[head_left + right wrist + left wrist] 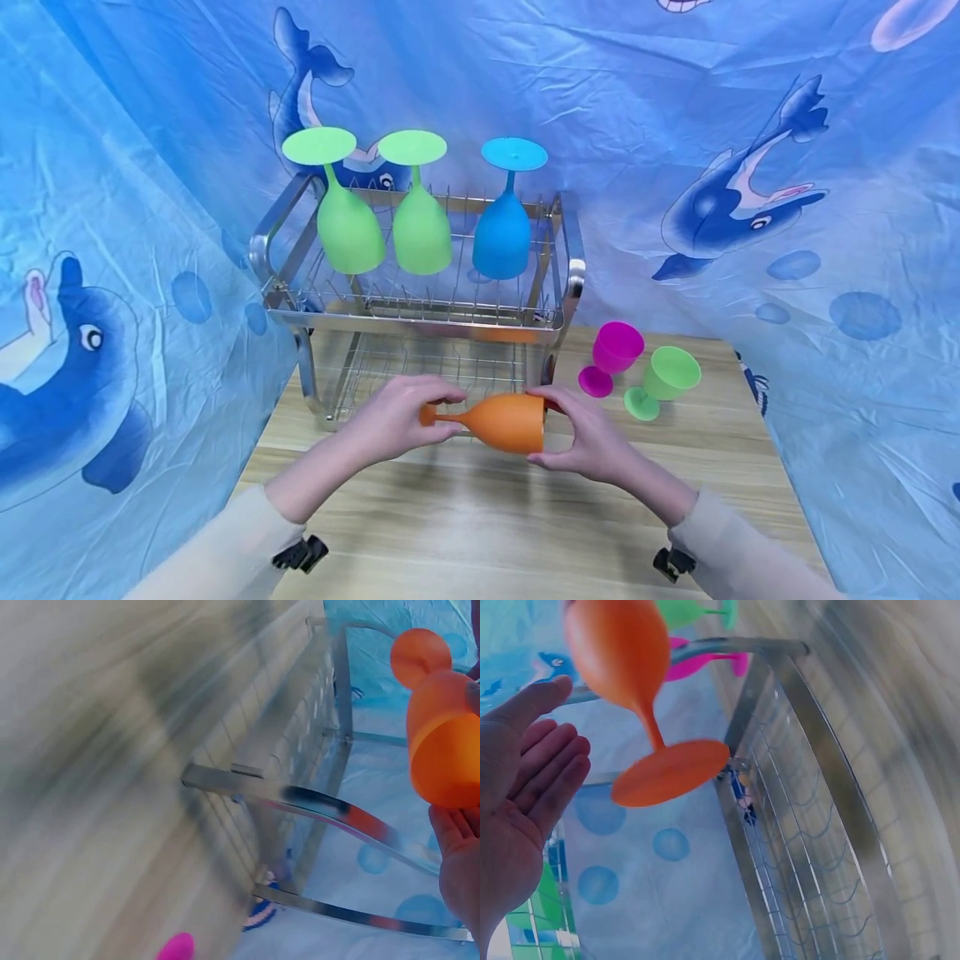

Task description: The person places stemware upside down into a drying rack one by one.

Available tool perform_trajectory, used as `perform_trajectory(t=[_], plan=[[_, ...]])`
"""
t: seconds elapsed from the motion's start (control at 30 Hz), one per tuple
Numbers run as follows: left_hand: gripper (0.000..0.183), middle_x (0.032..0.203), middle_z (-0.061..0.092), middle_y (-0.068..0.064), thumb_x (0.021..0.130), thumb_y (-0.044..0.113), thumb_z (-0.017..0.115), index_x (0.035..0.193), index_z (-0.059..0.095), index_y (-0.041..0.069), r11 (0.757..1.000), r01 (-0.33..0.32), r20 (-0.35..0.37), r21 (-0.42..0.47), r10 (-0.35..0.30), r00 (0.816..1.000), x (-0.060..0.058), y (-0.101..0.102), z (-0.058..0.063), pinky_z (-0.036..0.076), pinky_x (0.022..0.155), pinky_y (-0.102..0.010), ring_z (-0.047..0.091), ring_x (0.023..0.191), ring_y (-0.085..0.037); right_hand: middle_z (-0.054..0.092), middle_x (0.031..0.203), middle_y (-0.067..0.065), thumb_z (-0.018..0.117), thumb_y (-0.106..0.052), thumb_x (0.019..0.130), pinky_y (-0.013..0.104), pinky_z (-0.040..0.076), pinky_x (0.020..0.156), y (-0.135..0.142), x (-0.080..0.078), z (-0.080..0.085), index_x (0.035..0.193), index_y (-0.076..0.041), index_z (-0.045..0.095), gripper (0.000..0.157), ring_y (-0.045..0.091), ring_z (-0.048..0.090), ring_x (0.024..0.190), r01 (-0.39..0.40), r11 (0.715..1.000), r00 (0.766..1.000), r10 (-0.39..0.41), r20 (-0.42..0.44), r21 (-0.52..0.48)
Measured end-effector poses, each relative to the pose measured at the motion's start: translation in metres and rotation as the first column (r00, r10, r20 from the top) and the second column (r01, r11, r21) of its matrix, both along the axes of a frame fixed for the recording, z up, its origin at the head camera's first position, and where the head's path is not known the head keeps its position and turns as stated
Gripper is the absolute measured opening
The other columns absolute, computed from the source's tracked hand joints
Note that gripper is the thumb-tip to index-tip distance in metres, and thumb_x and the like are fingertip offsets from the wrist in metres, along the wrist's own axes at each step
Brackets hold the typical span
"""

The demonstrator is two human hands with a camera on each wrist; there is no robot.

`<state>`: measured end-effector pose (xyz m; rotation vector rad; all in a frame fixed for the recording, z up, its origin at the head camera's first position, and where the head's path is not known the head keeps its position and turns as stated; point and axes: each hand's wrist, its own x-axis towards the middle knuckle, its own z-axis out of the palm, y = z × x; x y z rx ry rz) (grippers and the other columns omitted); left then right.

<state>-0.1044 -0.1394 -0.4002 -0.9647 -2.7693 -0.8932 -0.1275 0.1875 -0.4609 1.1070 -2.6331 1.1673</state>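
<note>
An orange plastic goblet lies sideways in the air in front of the rack, its mouth to the right. My right hand grips the bowl near the rim, thumb and fingers on opposite sides. In the right wrist view, fingertips press at the rim of the goblet. My left hand is at the foot end, thumb and fingers spread around the foot in the head view. The left wrist view shows that hand with straight fingers beside the goblet's round foot, a gap between them.
A two-tier metal dish rack stands behind the hands. Upside down on its top tier are two green goblets and a blue goblet. To its right, a magenta goblet and a small green goblet lie tilted on the wooden table.
</note>
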Motion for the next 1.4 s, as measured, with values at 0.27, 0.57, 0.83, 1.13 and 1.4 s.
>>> perform_trajectory(t=[0.27,0.57,0.83,1.13,1.4], plan=[[0.045,0.117,0.080,0.001,0.082,0.023,0.096,0.122,0.079,0.013,0.957,-0.128,0.045,0.262,0.120,0.992,0.031,0.006,-0.017,0.065,0.088,-0.031,0.077,0.101,-0.014,0.065,0.143,0.007,0.101,-0.020,0.075,0.042,0.059,0.104,-0.006,0.009,-0.026,0.149,-0.011,0.058,0.086,0.029,0.066,0.128,0.116,0.977,0.983,-0.088,0.160,-0.176],[0.048,0.122,0.078,-0.006,0.084,0.014,0.093,0.128,0.075,0.007,0.694,-0.463,0.431,0.551,0.239,0.870,0.057,0.021,-0.057,0.062,0.096,-0.031,0.076,0.113,-0.027,0.063,0.145,0.007,0.101,-0.017,0.075,0.055,0.057,0.103,-0.020,0.016,-0.040,0.148,-0.012,0.058,0.085,0.029,0.064,0.129,0.194,0.938,0.970,-0.139,0.200,-0.287],[0.060,0.132,0.074,-0.012,0.087,0.013,0.091,0.140,0.066,0.002,0.482,-0.637,0.621,0.602,0.220,0.753,0.054,0.033,-0.072,0.058,0.104,-0.034,0.070,0.125,-0.030,0.061,0.146,0.008,0.100,-0.013,0.075,0.029,0.054,0.107,-0.029,0.021,-0.045,0.149,-0.011,0.056,0.086,0.026,0.062,0.131,0.206,0.909,0.968,-0.136,0.211,-0.361],[0.064,0.144,0.065,-0.020,0.093,0.017,0.086,0.148,0.058,0.000,0.368,-0.701,0.709,0.611,0.140,0.691,0.043,0.045,-0.078,0.056,0.105,-0.027,0.064,0.134,-0.035,0.061,0.147,0.009,0.100,-0.009,0.074,0.027,0.054,0.107,-0.035,0.027,-0.045,0.150,-0.005,0.055,0.088,0.021,0.061,0.132,0.216,0.889,0.966,-0.134,0.221,-0.404],[0.067,0.146,0.064,-0.013,0.092,0.029,0.088,0.147,0.059,0.007,0.300,-0.764,0.776,0.571,0.106,0.622,0.037,0.056,-0.071,0.052,0.114,-0.035,0.064,0.133,-0.027,0.061,0.146,0.009,0.100,-0.009,0.074,0.032,0.056,0.106,-0.042,0.029,-0.042,0.150,-0.009,0.055,0.088,0.022,0.062,0.130,0.232,0.882,0.964,-0.154,0.216,-0.410]])
